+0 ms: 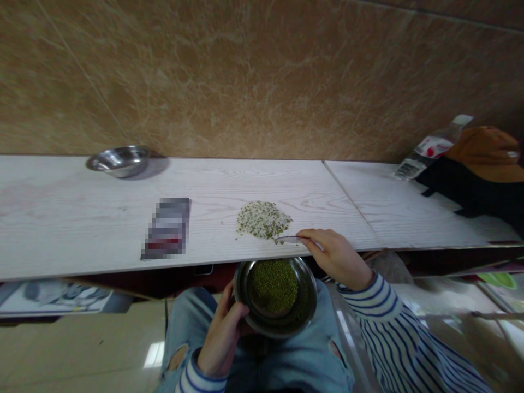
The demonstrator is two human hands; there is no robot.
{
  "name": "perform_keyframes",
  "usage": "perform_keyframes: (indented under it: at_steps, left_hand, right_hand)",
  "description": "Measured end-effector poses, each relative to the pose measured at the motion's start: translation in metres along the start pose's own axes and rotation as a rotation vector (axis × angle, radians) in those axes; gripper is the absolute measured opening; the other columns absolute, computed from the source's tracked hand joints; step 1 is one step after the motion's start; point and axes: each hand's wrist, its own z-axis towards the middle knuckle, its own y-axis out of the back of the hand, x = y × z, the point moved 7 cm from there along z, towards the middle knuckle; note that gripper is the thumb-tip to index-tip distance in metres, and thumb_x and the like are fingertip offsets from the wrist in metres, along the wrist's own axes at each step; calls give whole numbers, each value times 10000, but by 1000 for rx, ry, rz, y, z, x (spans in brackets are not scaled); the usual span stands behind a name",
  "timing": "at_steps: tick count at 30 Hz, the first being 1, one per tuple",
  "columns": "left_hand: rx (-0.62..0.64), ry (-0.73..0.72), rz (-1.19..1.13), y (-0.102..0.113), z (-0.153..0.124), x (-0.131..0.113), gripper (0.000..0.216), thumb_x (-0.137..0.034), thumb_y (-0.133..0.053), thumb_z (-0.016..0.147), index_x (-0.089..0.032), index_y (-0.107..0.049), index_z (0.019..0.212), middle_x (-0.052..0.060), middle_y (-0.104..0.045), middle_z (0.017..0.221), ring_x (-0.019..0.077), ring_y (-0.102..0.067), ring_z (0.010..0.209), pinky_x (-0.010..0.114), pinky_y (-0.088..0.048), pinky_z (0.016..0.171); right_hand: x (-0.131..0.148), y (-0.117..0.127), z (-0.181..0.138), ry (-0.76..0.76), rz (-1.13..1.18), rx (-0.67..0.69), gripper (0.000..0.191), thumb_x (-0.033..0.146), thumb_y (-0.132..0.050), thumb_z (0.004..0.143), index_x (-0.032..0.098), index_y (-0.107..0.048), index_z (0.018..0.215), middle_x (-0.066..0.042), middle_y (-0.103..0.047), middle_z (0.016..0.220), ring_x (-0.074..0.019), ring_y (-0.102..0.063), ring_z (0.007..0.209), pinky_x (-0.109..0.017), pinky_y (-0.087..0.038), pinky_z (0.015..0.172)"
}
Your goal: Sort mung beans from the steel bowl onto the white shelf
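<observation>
My left hand grips the left rim of a steel bowl, held over my lap just below the table's front edge. Green mung beans fill the bottom of the bowl. Between the thumb and fingers of my right hand is a thin metal spoon, seen nearly edge-on. Its tip touches the near right side of a pile of white grains mixed with green beans. A few loose beans lie by the spoon on the tabletop.
On the white wood-grain table, a second steel bowl stands by the wall at left. A blurred-out flat object lies left of the pile. At right are a clear bottle, a brown cap and dark cloth.
</observation>
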Motion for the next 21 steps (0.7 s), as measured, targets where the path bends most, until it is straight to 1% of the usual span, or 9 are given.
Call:
perform_keyframes:
  at_steps: [5, 8, 13, 16, 21]
  left_hand:
    - [12, 29, -11, -1, 2, 0, 633, -157, -583, 628, -237, -493, 1249, 61, -625, 1098, 209, -587, 866, 297, -498, 617]
    - [38, 47, -11, -3, 4, 1, 637, -150, -590, 628, -239, -490, 1251, 68, -618, 1123, 218, -587, 893, 309, -504, 637]
    - [57, 43, -20, -7, 6, 2, 642, -155, -594, 634, -241, -485, 1261, 70, -627, 1082, 209, -590, 853, 307, -503, 616]
    - [54, 24, -18, -10, 6, 1, 640, -155, -585, 630, -232, -489, 1258, 68, -635, 1028, 199, -586, 807, 296, -495, 583]
    - [111, 53, -18, -19, 6, 4, 650, -152, -587, 638, -235, -462, 1271, 39, -644, 952, 172, -577, 748, 280, -488, 576]
  right_hand:
    - [1, 1, 0, 21, 23, 13, 206, 220, -459, 899, 223, -624, 1023, -9, -699, 960, -157, -635, 872, -309, -470, 794]
    - [2, -1, -2, 32, 37, 32, 207, 207, -461, 896, 220, -621, 1026, -11, -697, 963, -157, -631, 875, -316, -470, 800]
    - [8, 0, -5, 32, 52, 38, 212, 210, -456, 897, 219, -623, 1028, -19, -694, 982, -155, -628, 893, -317, -475, 812]
    - [14, 0, -9, 26, 46, 38, 218, 205, -451, 896, 219, -624, 1028, -16, -696, 952, -150, -629, 869, -310, -481, 794]
    - [27, 1, -18, 63, 43, 29, 220, 201, -448, 901, 207, -615, 1043, -23, -697, 941, -148, -634, 855, -307, -483, 784]
